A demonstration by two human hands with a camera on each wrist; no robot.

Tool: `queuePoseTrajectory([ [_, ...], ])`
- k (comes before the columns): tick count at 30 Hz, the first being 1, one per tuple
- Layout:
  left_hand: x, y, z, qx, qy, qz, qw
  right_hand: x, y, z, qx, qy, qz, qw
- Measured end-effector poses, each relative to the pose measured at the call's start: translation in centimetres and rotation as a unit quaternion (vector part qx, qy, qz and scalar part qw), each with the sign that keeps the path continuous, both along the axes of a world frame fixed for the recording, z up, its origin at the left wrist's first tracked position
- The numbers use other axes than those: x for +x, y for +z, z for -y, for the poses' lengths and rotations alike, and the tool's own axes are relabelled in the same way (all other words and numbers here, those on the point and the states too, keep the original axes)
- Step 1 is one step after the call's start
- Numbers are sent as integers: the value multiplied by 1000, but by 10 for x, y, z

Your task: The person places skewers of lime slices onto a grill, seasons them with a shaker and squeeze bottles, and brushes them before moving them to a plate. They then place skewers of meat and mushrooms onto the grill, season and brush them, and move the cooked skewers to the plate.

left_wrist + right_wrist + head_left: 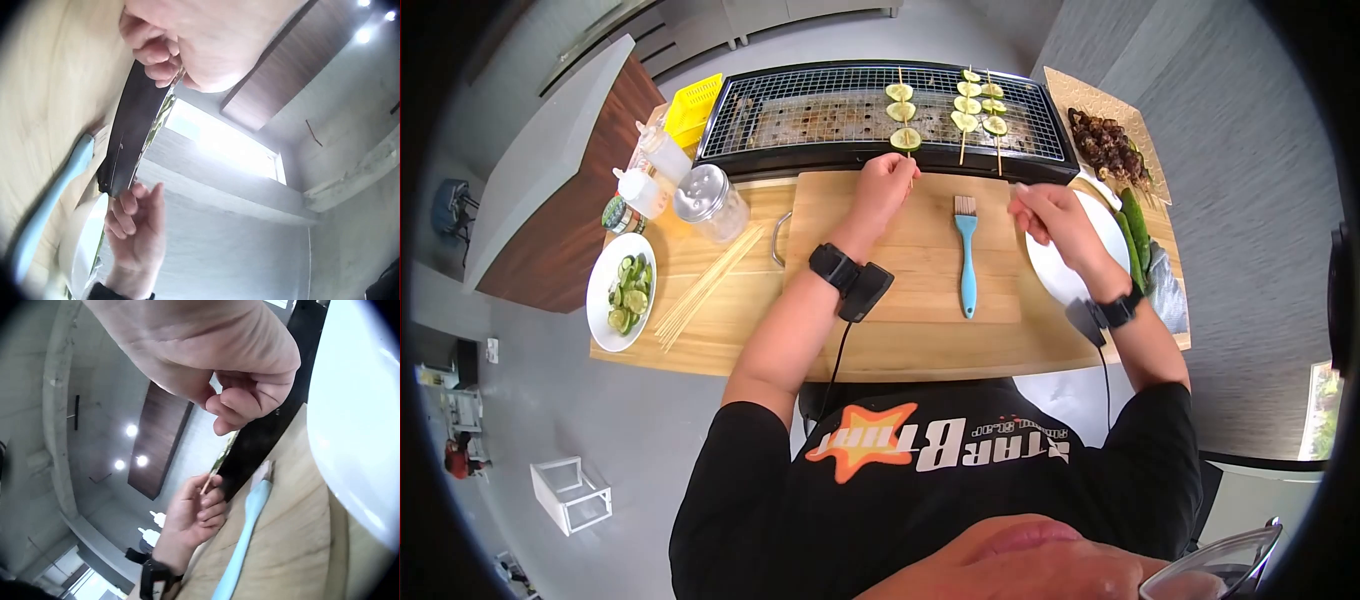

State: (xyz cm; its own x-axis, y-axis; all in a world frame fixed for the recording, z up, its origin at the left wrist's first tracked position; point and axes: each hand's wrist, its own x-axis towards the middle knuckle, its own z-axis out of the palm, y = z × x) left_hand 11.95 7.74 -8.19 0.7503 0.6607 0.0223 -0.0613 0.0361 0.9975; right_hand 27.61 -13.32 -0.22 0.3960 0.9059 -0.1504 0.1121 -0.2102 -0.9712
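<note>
My left hand pinches the near end of a bamboo skewer at the grill's front edge. On that skewer, cucumber slices lie across the grill. Two more skewers with slices rest on the mesh to its right. My right hand hovers over the white plate, fingers loosely bent and nothing visible in them. In the right wrist view, the left hand grips the stick. A blue brush lies on the cutting board between the hands.
At left are a bowl of cucumber slices, loose skewers, a glass shaker, squeeze bottles and a yellow basket. Dark skewered food and whole cucumbers are at right.
</note>
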Motion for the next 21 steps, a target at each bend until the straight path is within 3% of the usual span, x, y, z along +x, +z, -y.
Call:
queuePoseTrajectory([
  [5, 6, 18, 3, 89, 13, 11, 996, -39, -11, 60, 12, 16, 46, 999],
  [11, 30, 35, -15, 197, 11, -77, 977, -61, -38, 103, 44, -42, -44, 997],
  [21, 54, 48, -22, 211, -27, -210, 954, -44, -24, 129, 75, -77, -2, 994],
])
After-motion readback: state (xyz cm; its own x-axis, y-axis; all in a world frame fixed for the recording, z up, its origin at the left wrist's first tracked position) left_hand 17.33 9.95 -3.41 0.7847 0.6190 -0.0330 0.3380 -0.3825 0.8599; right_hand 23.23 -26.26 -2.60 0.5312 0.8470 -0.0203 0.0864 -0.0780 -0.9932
